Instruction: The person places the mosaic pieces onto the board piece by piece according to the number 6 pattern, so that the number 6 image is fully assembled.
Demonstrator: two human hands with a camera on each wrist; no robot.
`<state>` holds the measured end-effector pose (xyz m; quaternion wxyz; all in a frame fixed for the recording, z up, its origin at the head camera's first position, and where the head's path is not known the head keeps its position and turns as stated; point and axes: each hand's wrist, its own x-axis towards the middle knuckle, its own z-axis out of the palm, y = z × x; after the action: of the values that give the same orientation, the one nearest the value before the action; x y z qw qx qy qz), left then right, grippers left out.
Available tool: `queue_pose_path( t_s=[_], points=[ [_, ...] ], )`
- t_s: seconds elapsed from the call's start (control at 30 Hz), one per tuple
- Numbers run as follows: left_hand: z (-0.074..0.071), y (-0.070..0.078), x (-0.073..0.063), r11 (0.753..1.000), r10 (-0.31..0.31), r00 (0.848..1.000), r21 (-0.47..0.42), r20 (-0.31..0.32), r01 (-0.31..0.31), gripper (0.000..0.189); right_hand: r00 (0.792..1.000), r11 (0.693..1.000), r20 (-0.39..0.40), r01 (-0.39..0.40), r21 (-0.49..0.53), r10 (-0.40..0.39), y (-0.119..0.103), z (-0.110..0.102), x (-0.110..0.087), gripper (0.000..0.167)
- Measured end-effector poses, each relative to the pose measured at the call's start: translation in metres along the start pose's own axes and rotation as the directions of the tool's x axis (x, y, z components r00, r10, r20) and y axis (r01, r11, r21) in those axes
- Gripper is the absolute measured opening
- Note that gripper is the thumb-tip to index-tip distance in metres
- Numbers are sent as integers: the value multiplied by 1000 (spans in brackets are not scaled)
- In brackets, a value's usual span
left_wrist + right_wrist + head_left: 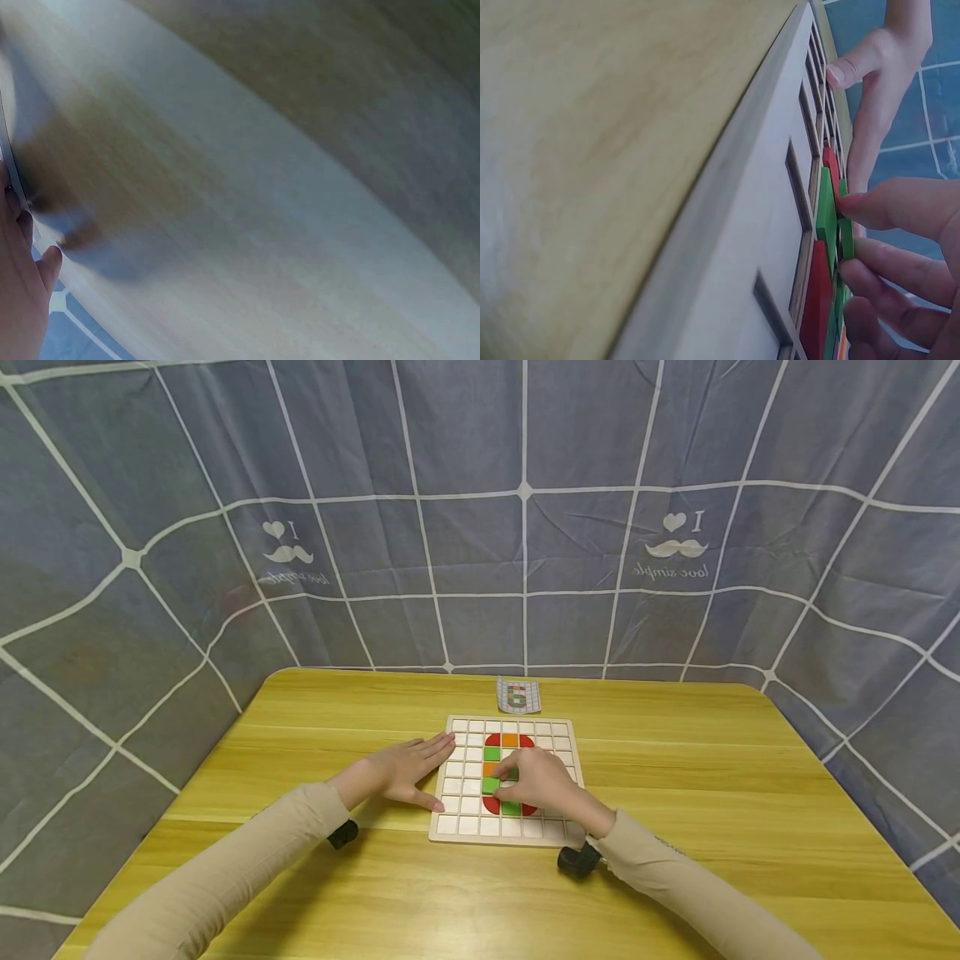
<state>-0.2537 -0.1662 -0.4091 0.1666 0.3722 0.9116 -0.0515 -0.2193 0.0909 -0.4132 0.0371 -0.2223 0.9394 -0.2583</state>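
Note:
A wooden grid board [467, 828] lies on the table, its square cells partly filled with red, orange and green tiles. My right hand [546, 781] is over the middle of the board. In the right wrist view, its thumb and fingers pinch a small green tile [847, 238] at the board's surface; whether it sits fully in a cell cannot be told. My left hand [408, 770] rests at the board's left edge, fingers straight and thumb spread. Red tiles [491, 806] with rounded corners and an orange tile [510, 740] lie around. The right hand hides some cells.
Behind the board lies a small printed card [518, 696] with a coloured grid pattern. The yellow wood-grain table [675, 760] extends on both sides. A grey curtain [480, 543] with white lines stands behind it. Dark wrist cameras [577, 862] hang below both wrists.

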Motion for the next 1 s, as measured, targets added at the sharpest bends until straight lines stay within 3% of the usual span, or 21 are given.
queue_pose_path(
  t_s=[1.0],
  points=[
    [0, 0, 0, 1000, 6, 1000, 0, 2, -6, 105, 998, 998, 17, 63, 15, -63, 1, 0, -1, 14]
  ],
)
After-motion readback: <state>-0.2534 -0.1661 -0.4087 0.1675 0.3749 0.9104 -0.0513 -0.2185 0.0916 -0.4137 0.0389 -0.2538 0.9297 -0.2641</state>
